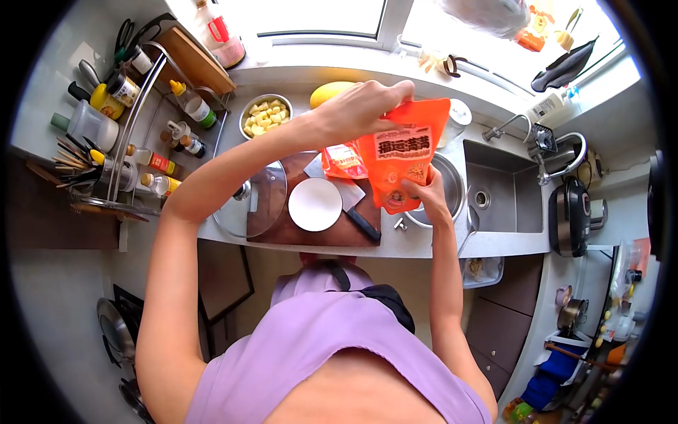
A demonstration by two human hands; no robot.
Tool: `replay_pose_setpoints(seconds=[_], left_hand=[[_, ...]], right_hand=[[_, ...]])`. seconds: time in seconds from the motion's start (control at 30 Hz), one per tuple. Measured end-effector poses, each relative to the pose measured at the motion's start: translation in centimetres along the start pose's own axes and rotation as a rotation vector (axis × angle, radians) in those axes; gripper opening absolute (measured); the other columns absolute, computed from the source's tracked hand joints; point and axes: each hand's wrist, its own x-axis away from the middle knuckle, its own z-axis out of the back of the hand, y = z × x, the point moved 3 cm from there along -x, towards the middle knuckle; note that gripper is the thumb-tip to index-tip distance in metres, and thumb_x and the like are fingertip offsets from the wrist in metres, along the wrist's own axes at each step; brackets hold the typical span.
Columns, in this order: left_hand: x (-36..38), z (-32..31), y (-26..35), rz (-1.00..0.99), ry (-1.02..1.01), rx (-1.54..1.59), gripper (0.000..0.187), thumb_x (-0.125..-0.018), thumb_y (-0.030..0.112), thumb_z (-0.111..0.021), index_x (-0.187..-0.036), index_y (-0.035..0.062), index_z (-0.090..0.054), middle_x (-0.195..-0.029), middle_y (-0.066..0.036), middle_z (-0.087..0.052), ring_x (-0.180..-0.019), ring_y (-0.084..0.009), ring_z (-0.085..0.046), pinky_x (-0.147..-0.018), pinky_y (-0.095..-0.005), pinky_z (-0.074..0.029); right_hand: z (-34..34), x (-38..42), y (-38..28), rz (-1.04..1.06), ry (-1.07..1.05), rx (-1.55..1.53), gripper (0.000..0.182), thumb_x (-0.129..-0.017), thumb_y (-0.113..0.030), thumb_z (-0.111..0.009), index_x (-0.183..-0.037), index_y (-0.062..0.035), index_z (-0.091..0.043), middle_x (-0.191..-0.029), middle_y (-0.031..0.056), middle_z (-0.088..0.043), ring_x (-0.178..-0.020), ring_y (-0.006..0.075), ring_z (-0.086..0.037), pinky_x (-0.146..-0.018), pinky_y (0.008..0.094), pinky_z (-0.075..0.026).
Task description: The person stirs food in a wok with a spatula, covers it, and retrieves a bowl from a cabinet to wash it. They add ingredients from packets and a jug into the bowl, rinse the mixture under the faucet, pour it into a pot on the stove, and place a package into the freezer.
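Both my hands hold a bright orange plastic pouch (pixel 401 157) with printed characters, raised over the counter. My left hand (pixel 361 112) is closed on its upper left edge. My right hand (pixel 428 192) grips the lower right side, thumb on the front. Partly behind the pouch is a round metal pot (pixel 452 185). Left of it lies a smaller red-and-white packet (pixel 343 161), by a white plate (pixel 315 205) on a brown cutting board (pixel 272 235). A cleaver (pixel 363 225) lies partly under the plate. The pouch's opening cannot be made out.
A glass lid (pixel 272 185) overlaps the board's left side. Behind stand a bowl of pale yellow cubes (pixel 266 117) and a large yellow fruit (pixel 329 92). A steel sink (pixel 500 191) is at right, a condiment rack (pixel 121 141) at left. A rice cooker (pixel 571 218) stands beyond the sink.
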Motion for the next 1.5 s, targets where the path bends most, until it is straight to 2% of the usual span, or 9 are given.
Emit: replay_pose_setpoints(seconds=[0.13, 0.23, 0.4, 0.5, 0.73, 0.8, 0.9, 1.07, 1.5], left_hand=[[-0.4, 0.1, 0.2, 0.050, -0.141, 0.097, 0.036, -0.080, 0.017, -0.068, -0.104, 0.0032, -0.045, -0.074, -0.011, -0.057, -0.062, -0.0217, -0.055, -0.063, -0.0290, -0.046], [0.5, -0.4, -0.4, 0.161, -0.389, 0.637, 0.034, -0.083, 0.021, -0.068, -0.105, 0.0030, -0.049, -0.081, -0.002, -0.058, -0.069, -0.0091, -0.056, -0.062, -0.0237, -0.046], [2.1, -0.1, -1.4, 0.165, -0.259, 0.236, 0.029, -0.076, 0.010, -0.070, -0.098, 0.0015, -0.054, -0.077, -0.008, -0.059, -0.071, -0.0159, -0.062, -0.064, -0.0289, -0.050], [4.6, -1.6, -2.2, 0.003, 0.078, -0.036, 0.018, -0.076, -0.001, -0.064, -0.092, 0.0003, -0.054, -0.080, -0.014, -0.063, -0.071, -0.0222, -0.064, -0.063, -0.0335, -0.051], [12.1, -5.4, -8.3, 0.330, -0.085, 0.266, 0.012, -0.074, 0.003, -0.068, -0.086, 0.0005, -0.064, -0.074, -0.012, -0.067, -0.067, -0.0229, -0.066, -0.063, -0.0303, -0.051], [14.3, -7.0, -9.6, 0.386, -0.093, 0.136, 0.010, -0.073, 0.007, -0.070, -0.082, 0.0042, -0.067, -0.079, -0.009, -0.068, -0.074, -0.0224, -0.066, -0.068, -0.0321, -0.051], [16.8, -9.6, -11.5, 0.354, -0.072, -0.015, 0.015, -0.069, 0.014, -0.074, -0.082, 0.0105, -0.069, -0.086, -0.005, -0.068, -0.085, -0.0229, -0.062, -0.073, -0.0358, -0.049], [19.0, -12.0, -12.3, 0.316, -0.045, -0.068, 0.013, -0.067, 0.012, -0.074, -0.079, 0.0121, -0.070, -0.089, -0.001, -0.066, -0.097, -0.0190, -0.057, -0.086, -0.0362, -0.042], [20.6, -13.3, -13.3, 0.289, 0.078, -0.287, 0.015, -0.064, 0.009, -0.074, -0.078, 0.0130, -0.071, -0.095, 0.000, -0.060, -0.105, -0.0199, -0.052, -0.090, -0.0358, -0.037]], right_hand=[[1.2, 0.9, 0.8, 0.042, 0.007, -0.076, 0.043, -0.070, -0.009, -0.077, -0.107, 0.0008, -0.057, -0.100, 0.0071, -0.066, -0.087, 0.0115, -0.062, -0.077, 0.0265, -0.051], [1.4, 1.9, 1.4, 0.048, 0.002, -0.104, 0.043, -0.072, -0.010, -0.075, -0.109, 0.0012, -0.056, -0.100, 0.0074, -0.065, -0.088, 0.0118, -0.061, -0.079, 0.0271, -0.050], [0.7, 3.4, 1.3, 0.043, 0.052, -0.034, 0.043, -0.075, -0.014, -0.075, -0.110, 0.0023, -0.055, -0.099, 0.0070, -0.064, -0.089, 0.0115, -0.060, -0.081, 0.0274, -0.049], [-0.2, 4.1, 0.4, 0.017, 0.049, 0.106, 0.044, -0.077, -0.017, -0.074, -0.111, 0.0026, -0.054, -0.099, 0.0073, -0.065, -0.086, 0.0124, -0.061, -0.078, 0.0276, -0.050], [-1.8, 5.7, 3.0, -0.072, -0.050, 0.383, 0.039, -0.075, -0.019, -0.076, -0.104, 0.0030, -0.061, -0.091, 0.0072, -0.068, -0.080, 0.0100, -0.062, -0.072, 0.0276, -0.052], [-2.7, 6.0, 3.3, -0.105, -0.068, 0.434, 0.037, -0.074, -0.019, -0.076, -0.102, 0.0019, -0.063, -0.088, 0.0062, -0.069, -0.078, 0.0087, -0.062, -0.071, 0.0275, -0.052], [-3.8, 5.9, 3.5, -0.152, -0.072, 0.564, 0.037, -0.074, -0.021, -0.076, -0.101, 0.0011, -0.064, -0.084, 0.0084, -0.069, -0.074, 0.0108, -0.064, -0.067, 0.0284, -0.051], [-4.9, 5.5, 3.6, -0.085, -0.081, 0.967, 0.035, -0.075, -0.030, -0.073, -0.092, -0.0013, -0.062, -0.073, 0.0188, -0.064, -0.069, 0.0361, -0.062, -0.060, 0.0379, -0.047], [-7.1, 4.0, 3.2, -0.112, -0.125, 1.215, 0.036, -0.076, -0.035, -0.071, -0.090, -0.0033, -0.063, -0.073, 0.0183, -0.064, -0.071, 0.0372, -0.062, -0.061, 0.0409, -0.047]])
